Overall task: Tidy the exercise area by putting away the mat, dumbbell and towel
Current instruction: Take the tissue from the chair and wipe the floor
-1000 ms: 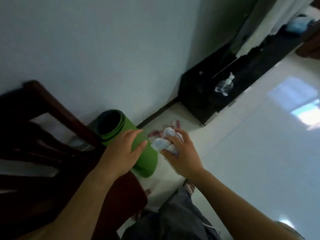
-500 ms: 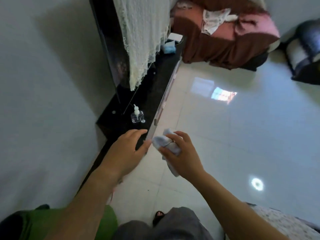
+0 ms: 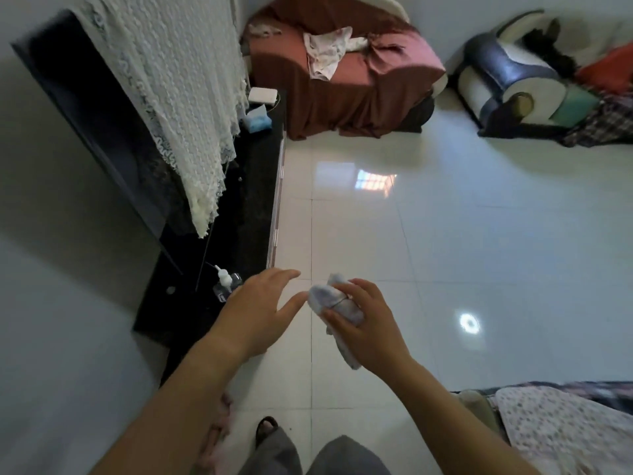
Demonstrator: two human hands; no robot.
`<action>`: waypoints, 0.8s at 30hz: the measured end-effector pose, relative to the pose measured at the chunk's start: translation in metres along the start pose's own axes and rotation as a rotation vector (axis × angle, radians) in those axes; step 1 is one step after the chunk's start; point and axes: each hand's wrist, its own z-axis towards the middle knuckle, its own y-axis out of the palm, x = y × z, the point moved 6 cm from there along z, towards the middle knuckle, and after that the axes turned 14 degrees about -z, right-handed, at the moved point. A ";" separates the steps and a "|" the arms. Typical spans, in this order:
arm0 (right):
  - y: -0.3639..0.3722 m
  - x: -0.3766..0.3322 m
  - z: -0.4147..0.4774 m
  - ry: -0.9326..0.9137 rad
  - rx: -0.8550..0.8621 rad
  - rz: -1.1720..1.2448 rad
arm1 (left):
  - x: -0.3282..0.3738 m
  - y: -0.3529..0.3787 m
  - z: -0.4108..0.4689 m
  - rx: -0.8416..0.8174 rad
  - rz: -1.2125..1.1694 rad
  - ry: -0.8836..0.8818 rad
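My right hand grips a small pale bluish towel, bunched up, with one end hanging below the palm. My left hand hovers just left of it with its fingers stretched out and holding nothing; its thumb tip nearly touches the cloth. Both hands are above the glossy white tile floor. The green mat and the dumbbell are out of view.
A low black TV stand runs along the left wall, carrying a clear pump bottle, a tissue pack and a lace-covered screen. A red-draped armchair stands ahead, a sofa at the far right, patterned fabric at the lower right.
The view swung away from the rolled green mat and the wooden chair toward the room. My left hand came off the mat; my right hand kept hold of the towel.
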 end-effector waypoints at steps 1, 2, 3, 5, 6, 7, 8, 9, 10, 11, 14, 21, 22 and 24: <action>0.000 -0.001 0.006 0.017 0.010 -0.010 | -0.001 -0.005 0.010 -0.011 0.008 0.013; 0.000 -0.001 0.011 0.034 0.020 -0.015 | -0.002 -0.009 0.019 -0.022 0.019 0.027; 0.000 -0.001 0.016 0.050 0.033 -0.017 | -0.002 -0.011 0.029 -0.036 0.035 0.041; -0.001 0.001 0.023 0.079 0.066 0.003 | -0.001 -0.012 0.045 -0.069 0.072 0.059; -0.001 0.003 0.026 0.090 0.078 0.016 | 0.000 -0.011 0.053 -0.087 0.083 0.066; -0.003 0.005 0.029 0.093 0.089 0.021 | 0.002 -0.010 0.061 -0.104 0.085 0.079; -0.007 0.008 0.032 0.096 0.096 0.021 | 0.005 -0.008 0.071 -0.121 0.084 0.096; -0.010 0.012 0.036 0.105 0.100 0.018 | 0.009 -0.005 0.081 -0.139 0.084 0.112; -0.016 0.017 0.040 0.119 0.109 0.014 | 0.013 -0.001 0.091 -0.157 0.086 0.128; -0.022 0.024 0.044 0.136 0.127 0.016 | 0.018 0.004 0.101 -0.175 0.092 0.142; -0.041 0.051 0.058 0.184 0.188 0.036 | 0.037 0.022 0.135 -0.223 0.117 0.175; -0.079 0.137 0.114 0.273 0.248 0.097 | 0.086 0.076 0.230 -0.325 0.175 0.212; -0.087 0.150 0.126 0.279 0.249 0.104 | 0.094 0.084 0.246 -0.338 0.180 0.209; -0.104 0.177 0.150 0.285 0.251 0.115 | 0.114 0.103 0.280 -0.355 0.190 0.212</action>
